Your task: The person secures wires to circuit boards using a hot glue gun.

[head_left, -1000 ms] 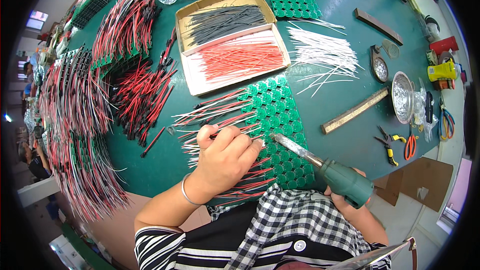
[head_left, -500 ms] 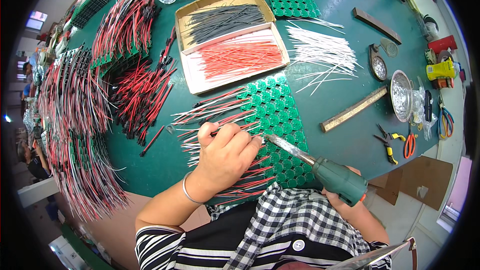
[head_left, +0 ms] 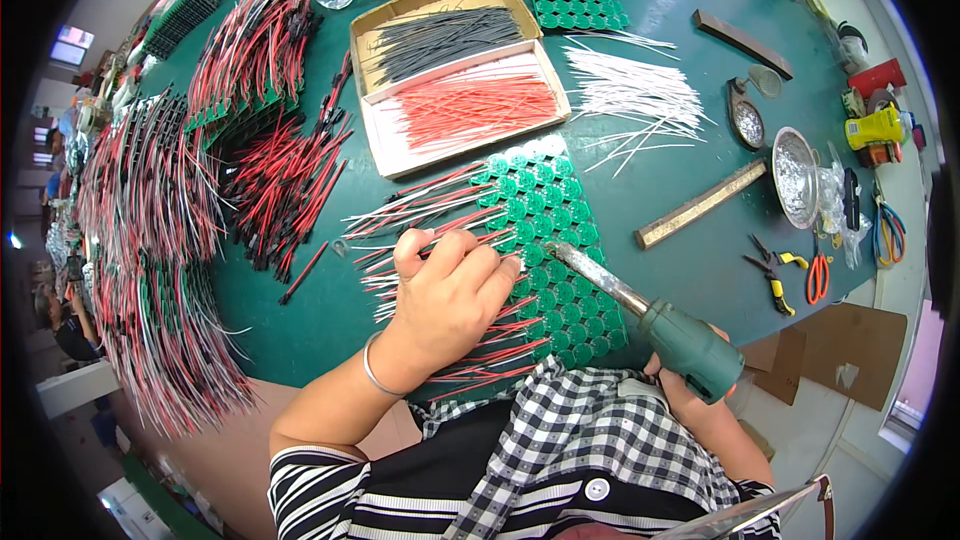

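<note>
Fingers of the left hand (head_left: 450,290) curl down, pinching a wire against the green board (head_left: 545,240), which lies on the table (head_left: 680,155) just below the wire tray (head_left: 455,70). The right hand (head_left: 690,385) is closed around the soldering iron (head_left: 640,315) handle. The iron's long axis slants up-left, tip touching the board beside the left fingertips.

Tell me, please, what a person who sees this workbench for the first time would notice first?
First, the left hand pressing down on thin wires on the green panel at the centre, while the right hand holds a soldering iron with its tip at that panel. Next, the heaps of red, black and white wires along the left side of the green table. Behind the panel lies a cardboard tray of sorted wires.
</note>
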`<state>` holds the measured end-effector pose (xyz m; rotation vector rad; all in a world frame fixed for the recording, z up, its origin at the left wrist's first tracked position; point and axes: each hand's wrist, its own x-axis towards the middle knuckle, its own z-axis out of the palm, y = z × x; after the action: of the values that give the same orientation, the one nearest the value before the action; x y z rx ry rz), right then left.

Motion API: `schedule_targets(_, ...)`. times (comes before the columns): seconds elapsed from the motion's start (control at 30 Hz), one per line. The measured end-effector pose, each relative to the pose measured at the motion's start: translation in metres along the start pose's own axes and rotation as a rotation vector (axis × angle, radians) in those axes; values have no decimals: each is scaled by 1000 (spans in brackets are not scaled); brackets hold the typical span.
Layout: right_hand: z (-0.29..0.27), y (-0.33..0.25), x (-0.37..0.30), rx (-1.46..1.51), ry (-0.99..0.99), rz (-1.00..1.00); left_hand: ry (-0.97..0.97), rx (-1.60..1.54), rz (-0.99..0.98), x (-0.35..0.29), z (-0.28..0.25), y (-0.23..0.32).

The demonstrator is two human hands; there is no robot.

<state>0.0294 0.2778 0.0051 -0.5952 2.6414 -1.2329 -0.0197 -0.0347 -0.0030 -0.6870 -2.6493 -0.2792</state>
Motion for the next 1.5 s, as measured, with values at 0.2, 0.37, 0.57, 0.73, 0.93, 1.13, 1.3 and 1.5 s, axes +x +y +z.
schedule_targets(0.2, -12, -14, -12, -75, 49, -19, 16, -45, 50, 5, -7, 12)
schedule_targets(0.37, -9, -13, -15, 100, 16, 77, 4, -59, 31, -3, -5, 18)
schedule_targets(0.57, -4, -12, -17, 95, 13, 67, 3, -58, 34, -3, -4, 18)
schedule_targets(0.73, -3, -10, -23, 206, -36, 212, -1, -52, 31, -4, -3, 17)
schedule_targets(0.93, -5, -17, -10, 25, 34, 27, -4, -58, 29, -3, -4, 18)
schedule_targets(1.13, -10, -25, 1, 125, 26, -86, 2, -44, 34, -4, -2, 18)
schedule_targets(1.3, 0, -17, -13, 248, 100, -35, 18, -37, 52, -4, 0, 18)
schedule_targets(1.5, 4, -8, -33, 331, 118, 57, 14, -4, 69, -5, -4, 19)
